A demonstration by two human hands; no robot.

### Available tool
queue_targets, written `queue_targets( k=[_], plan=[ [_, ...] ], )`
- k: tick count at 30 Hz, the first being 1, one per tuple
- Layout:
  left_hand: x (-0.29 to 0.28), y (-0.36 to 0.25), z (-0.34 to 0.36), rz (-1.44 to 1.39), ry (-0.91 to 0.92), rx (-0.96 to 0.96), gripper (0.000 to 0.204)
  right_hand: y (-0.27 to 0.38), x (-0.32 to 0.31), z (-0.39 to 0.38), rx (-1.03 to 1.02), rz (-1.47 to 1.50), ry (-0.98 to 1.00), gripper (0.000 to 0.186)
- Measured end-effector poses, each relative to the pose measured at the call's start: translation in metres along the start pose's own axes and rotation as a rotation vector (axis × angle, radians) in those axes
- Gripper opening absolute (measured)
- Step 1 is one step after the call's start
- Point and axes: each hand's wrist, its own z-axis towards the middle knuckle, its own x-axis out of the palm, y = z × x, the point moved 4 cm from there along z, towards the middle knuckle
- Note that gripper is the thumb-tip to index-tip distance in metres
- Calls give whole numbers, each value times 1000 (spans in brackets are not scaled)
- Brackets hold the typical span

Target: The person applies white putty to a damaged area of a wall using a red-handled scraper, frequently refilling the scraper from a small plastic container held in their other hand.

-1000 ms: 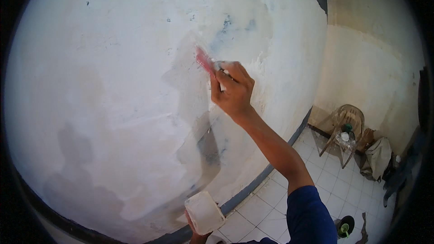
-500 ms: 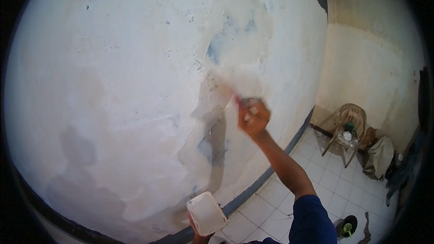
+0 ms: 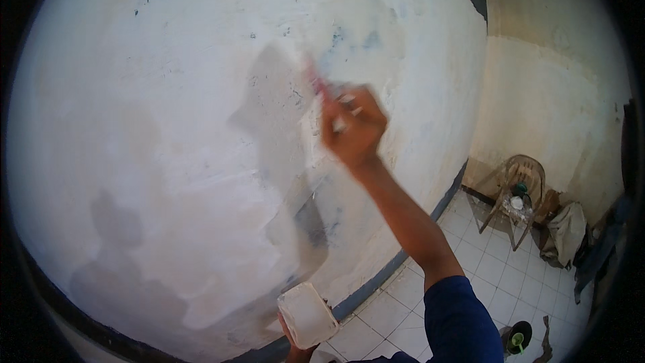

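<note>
A patchy white wall (image 3: 175, 94) spreads behind the right hand (image 3: 356, 124) and far to its left, with bluish-grey stains just above and below the hand. White floor tiles (image 3: 386, 319) lie below and to its right. Well to the right of the hand and lower, 1 brown chair (image 3: 532, 173) stands with a pale cloth (image 3: 568, 228) slumped beside it. Below the right hand, the left hand (image 3: 299, 353) is clamped on a rectangular whitish tub (image 3: 308, 316), supporting it from the left and beneath. Lower right of both hands, a dark bowl (image 3: 520, 327) holds a small green cup (image 3: 517, 341). The right hand's fingers close on a reddish tool (image 3: 320, 87) pointing up and left; blur hides whether its tip touches the wall.
</note>
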Motion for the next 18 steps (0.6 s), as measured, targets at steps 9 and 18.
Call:
queue_targets(
  k=[9,18],
  plan=[
    [-8,-8,-3,653,-115,2,98,-59,-9,-93,-252,-140,309,10],
    [-36,-7,-6,234,-84,-56,96,-194,-23,3,260,-397,-109,9]
  ],
)
